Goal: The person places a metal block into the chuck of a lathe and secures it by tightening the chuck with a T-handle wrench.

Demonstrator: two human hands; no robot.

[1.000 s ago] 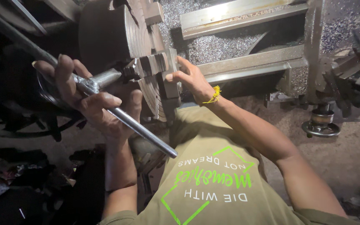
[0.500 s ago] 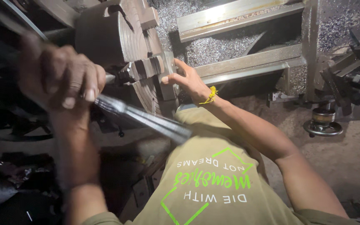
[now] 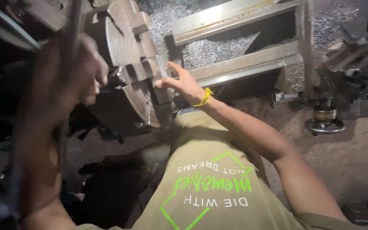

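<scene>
Keep the bracing hand firm and clear of the turning tool. At 9 o'clock the blurred left hand [image 3: 71, 72] grips a long metal handle [image 3: 74, 25], fingers wrapped tight. Farther, at 12 o'clock, the right hand [image 3: 183, 83] rests spread-fingered against the lathe chuck [image 3: 126, 47], beside the lathe bed [image 3: 239, 64]

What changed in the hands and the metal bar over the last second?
The left hand has swung its long metal bar from pointing down and right to nearly upright, and both now blur with motion. It keeps its grip on the bar. The right hand stays pressed on the plate at the lathe chuck face.
</scene>
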